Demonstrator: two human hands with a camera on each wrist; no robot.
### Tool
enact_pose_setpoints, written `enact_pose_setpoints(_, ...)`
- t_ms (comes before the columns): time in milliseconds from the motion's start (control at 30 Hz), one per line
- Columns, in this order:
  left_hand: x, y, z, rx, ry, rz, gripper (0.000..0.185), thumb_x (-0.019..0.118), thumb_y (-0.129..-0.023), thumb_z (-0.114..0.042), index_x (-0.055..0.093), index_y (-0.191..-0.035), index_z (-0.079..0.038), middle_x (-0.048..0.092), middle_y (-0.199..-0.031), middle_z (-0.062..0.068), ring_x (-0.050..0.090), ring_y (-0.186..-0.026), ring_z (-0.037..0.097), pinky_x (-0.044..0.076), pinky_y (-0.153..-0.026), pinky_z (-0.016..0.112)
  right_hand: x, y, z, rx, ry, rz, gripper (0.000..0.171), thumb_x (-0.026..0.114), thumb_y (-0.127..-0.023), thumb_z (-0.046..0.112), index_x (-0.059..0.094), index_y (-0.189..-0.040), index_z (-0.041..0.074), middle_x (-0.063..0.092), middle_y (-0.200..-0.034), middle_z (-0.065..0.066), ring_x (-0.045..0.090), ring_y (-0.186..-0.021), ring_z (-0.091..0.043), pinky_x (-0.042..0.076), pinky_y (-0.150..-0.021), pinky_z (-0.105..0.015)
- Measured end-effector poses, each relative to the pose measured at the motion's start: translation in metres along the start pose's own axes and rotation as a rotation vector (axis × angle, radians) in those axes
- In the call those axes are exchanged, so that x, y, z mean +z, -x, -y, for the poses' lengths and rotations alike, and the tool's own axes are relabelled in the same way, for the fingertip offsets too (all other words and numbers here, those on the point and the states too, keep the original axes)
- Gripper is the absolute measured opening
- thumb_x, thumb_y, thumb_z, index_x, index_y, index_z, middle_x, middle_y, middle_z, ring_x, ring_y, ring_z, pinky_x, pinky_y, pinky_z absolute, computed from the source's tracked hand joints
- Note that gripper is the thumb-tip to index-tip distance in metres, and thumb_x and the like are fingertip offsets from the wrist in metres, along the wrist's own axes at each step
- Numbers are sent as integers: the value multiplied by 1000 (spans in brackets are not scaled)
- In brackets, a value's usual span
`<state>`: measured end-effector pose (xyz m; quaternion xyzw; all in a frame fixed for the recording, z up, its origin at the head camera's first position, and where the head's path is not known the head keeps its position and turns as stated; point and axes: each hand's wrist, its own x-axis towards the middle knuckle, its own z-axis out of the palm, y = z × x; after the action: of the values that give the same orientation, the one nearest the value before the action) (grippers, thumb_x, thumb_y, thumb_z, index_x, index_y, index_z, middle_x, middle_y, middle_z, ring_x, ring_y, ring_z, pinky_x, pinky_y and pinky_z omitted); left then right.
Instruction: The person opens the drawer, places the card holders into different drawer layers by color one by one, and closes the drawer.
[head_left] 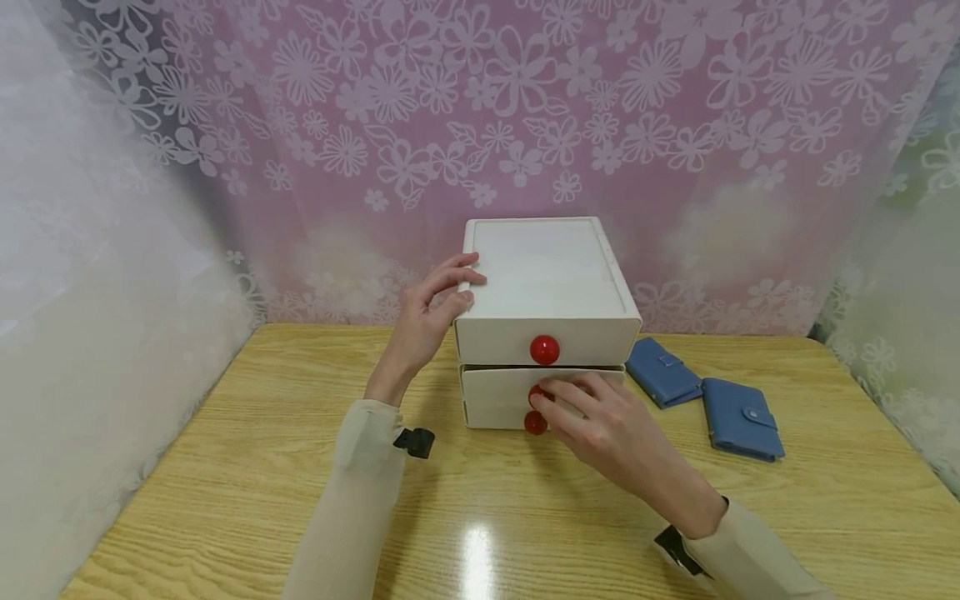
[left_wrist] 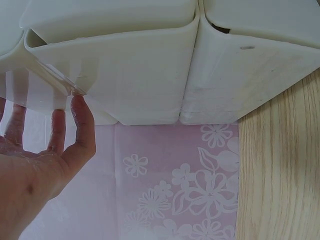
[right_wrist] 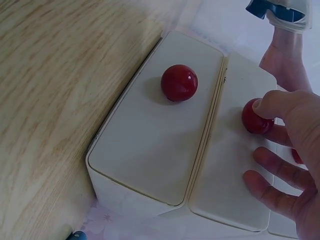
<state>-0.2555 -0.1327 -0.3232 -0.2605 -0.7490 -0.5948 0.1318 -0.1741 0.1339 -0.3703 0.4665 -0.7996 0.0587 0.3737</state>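
Two wallets [head_left: 701, 396] lie right of the drawer box [head_left: 546, 287] on the table [head_left: 225, 467].

Two blue wallets lay on the wooden counter [head_left: 225, 500], near each other: one wallet [head_left: 662, 371] closer to the back, the other wallet [head_left: 741, 418] just to its right. Behind the counter hung a pink curtain [head_left: 525, 108] with white flowers.

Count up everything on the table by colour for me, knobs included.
White drawer cabinet: 1
Red knobs: 3
Blue wallets: 2
Total: 6
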Motion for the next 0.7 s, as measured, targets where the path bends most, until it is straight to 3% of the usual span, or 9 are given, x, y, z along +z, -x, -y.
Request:
enact_pose_setpoints(167, 0, 0, 0, -21, 11, 0, 28, 53, -100, -19, 70, -121, -11, 50, -155, -11, 40, -148, 8, 37, -121, 51, 4, -1, -2, -21, -3, -60, 58, 97, -60, 12, 75, -114, 10, 76, -109, -7, 67, -93, -27, 60, -75, -39)
enact_pose_setpoints(700, 0, 1, 0, -23, 14, 1, 29, 53, -100, -19, 70, -122, -9, 49, -156, -9, 39, -149, 11, 35, -122, 53, 6, -1, -2, -7, 24, -64, 59, 97, -62, 14, 74, -116, 11, 75, -110, -5, 66, -92, -26, 60, -75, -38)
